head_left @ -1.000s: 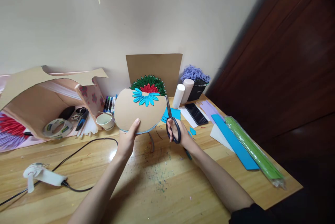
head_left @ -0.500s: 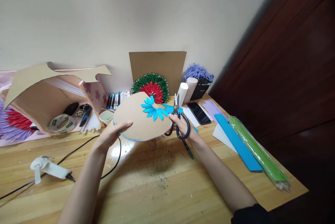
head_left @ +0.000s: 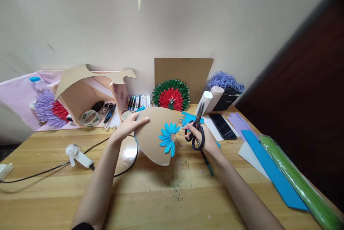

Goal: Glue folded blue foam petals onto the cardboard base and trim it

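My left hand (head_left: 128, 127) grips the top left edge of a round cardboard disc (head_left: 150, 137), held tilted above the wooden table (head_left: 166, 201). A blue paper flower (head_left: 168, 138) is stuck on the disc's right side. My right hand (head_left: 202, 137) is closed through the black handles of a pair of scissors (head_left: 196, 127), blades pointing up and back, just right of the flower and apart from the disc.
A glue gun (head_left: 77, 154) with a black cord lies at left. At the back stand an open cardboard box (head_left: 88, 90) with tape, markers (head_left: 139, 101), a red-green paper rosette (head_left: 171, 95), a cardboard sheet and purple yarn (head_left: 225, 79). A phone (head_left: 222, 126), blue and green sheets lie right.
The disc has turned clockwise, so the blue flower went from its top to its right side. My left hand shifted from the bottom edge to the top left edge. The scissors stayed beside it.
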Available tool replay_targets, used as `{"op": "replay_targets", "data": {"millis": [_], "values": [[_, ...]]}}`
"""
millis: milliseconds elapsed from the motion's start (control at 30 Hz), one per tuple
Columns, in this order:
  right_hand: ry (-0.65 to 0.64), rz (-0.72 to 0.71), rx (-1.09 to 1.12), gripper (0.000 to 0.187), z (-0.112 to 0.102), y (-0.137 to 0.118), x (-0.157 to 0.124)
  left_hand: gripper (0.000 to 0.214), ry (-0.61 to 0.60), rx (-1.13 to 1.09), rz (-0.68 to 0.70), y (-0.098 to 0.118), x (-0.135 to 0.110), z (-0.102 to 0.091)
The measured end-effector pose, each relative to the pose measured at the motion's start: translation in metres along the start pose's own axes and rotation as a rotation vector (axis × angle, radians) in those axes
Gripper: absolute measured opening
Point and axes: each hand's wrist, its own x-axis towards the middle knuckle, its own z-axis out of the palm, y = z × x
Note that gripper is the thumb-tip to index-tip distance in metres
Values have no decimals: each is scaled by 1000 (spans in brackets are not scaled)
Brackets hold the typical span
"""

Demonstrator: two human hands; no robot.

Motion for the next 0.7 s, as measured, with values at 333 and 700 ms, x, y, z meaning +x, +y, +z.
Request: {"op": "replay_targets", "data": {"millis": [333, 700], "values": [[-32, -42, -41, 35, -6, 12, 4, 28, -254, 274, 126, 29, 30, 19], [258, -60, 498, 42, -18, 23, 21, 67, 7, -720, -137, -25, 35, 17]]}}
